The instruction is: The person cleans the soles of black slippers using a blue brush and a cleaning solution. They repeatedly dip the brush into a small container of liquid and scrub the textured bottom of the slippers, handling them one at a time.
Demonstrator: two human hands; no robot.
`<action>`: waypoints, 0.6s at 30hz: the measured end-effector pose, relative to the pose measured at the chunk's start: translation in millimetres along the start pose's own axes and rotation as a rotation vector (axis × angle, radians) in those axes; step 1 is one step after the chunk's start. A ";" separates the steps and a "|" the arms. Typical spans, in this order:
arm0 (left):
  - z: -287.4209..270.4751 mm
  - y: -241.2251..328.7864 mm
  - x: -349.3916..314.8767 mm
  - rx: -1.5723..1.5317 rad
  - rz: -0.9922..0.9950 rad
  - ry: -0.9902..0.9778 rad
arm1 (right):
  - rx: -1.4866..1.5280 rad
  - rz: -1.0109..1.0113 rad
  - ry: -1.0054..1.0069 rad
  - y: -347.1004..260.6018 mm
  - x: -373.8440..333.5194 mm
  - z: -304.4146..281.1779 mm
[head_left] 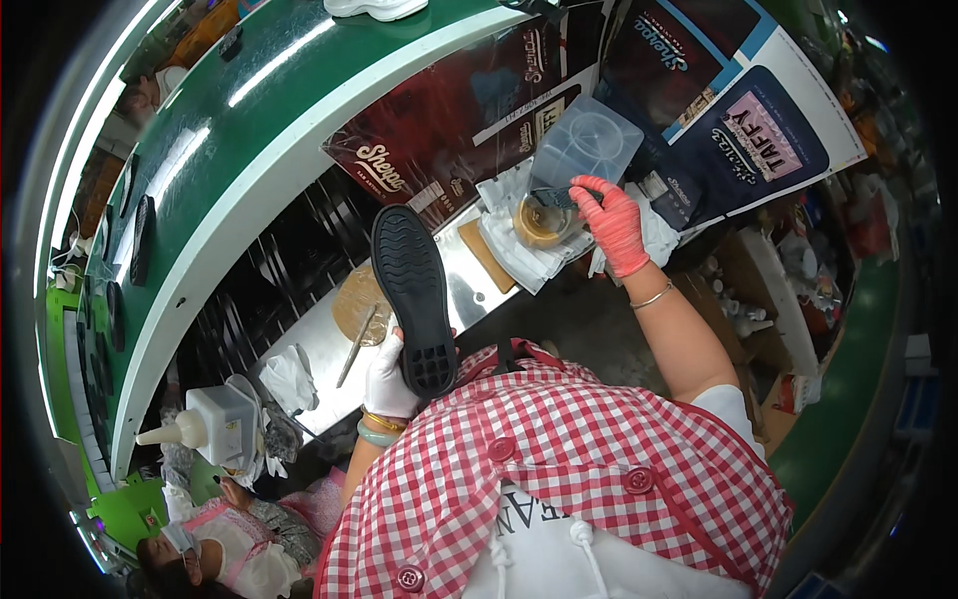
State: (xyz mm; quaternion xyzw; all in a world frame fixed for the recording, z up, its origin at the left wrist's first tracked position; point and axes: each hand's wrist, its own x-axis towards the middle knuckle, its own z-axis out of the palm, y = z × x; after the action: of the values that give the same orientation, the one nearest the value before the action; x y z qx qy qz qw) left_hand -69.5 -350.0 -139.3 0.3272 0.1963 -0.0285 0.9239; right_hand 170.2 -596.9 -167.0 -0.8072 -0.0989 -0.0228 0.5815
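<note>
A black shoe sole stands nearly upright in front of me, its wavy tread in view and square hollows at the heel end. My left hand, in a white glove, grips the sole by its heel end; part of the fingers is hidden behind it. My right hand, in a coral-red glove, pinches a dark brush over a clear cup holding tan glue-like liquid. The brush's lower end is at the cup; I cannot make out whether it touches the liquid. White paper lies under the cup.
Behind the cup stands a translucent plastic tub. On the metal bench lie a round tan pad, a thin stick and crumpled white tissue. A white spouted bottle stands left, near another person. A green conveyor curves behind.
</note>
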 end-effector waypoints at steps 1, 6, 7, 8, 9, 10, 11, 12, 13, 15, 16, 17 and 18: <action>-2.3 -0.8 2.7 0.011 0.014 -0.003 | 0.031 0.083 -0.036 -4.2 -1.4 -2.7; 1.6 -11.2 16.4 -0.025 0.033 -0.042 | -0.033 0.094 -0.109 27.4 -6.2 -1.5; -4.3 -14.1 18.2 -0.050 -0.018 -0.030 | -0.061 0.045 -0.104 36.7 -7.2 0.1; -2.9 -16.6 18.6 -0.032 0.006 -0.055 | -0.054 0.049 -0.122 45.2 -7.7 0.4; 0.3 -18.0 19.6 -0.013 0.033 -0.080 | -0.046 0.052 -0.140 48.9 -8.3 2.1; 1.6 -20.3 20.2 0.006 0.059 -0.104 | -0.037 0.055 -0.158 51.7 -8.8 2.8; -0.9 -24.5 20.7 0.021 0.072 -0.078 | 0.011 0.101 -0.135 53.2 -9.6 2.4; -4.5 -28.7 21.6 0.038 0.083 -0.050 | 0.061 0.147 -0.113 45.9 -10.1 2.8; -7.6 -32.3 21.9 0.054 0.095 -0.023 | 0.109 0.194 -0.090 42.5 -10.6 3.6; -12.1 -35.5 23.6 0.019 0.079 -0.025 | 0.153 0.175 -0.094 46.5 -9.2 4.3; -13.7 -37.2 24.4 0.001 0.070 -0.028 | 0.175 0.166 -0.094 47.9 -9.2 3.9; -14.6 -39.8 24.4 -0.007 0.074 -0.028 | 0.182 0.190 -0.097 47.4 -10.4 3.8; -15.0 -41.8 25.2 -0.014 0.078 -0.029 | 0.190 0.213 -0.099 44.1 -10.1 4.0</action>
State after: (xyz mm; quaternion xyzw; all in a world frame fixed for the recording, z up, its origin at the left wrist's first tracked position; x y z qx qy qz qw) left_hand -59.0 -371.7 -184.4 0.3278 0.1701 0.0043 0.9293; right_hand 168.2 -608.0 -211.0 -0.7546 -0.0430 0.0885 0.6488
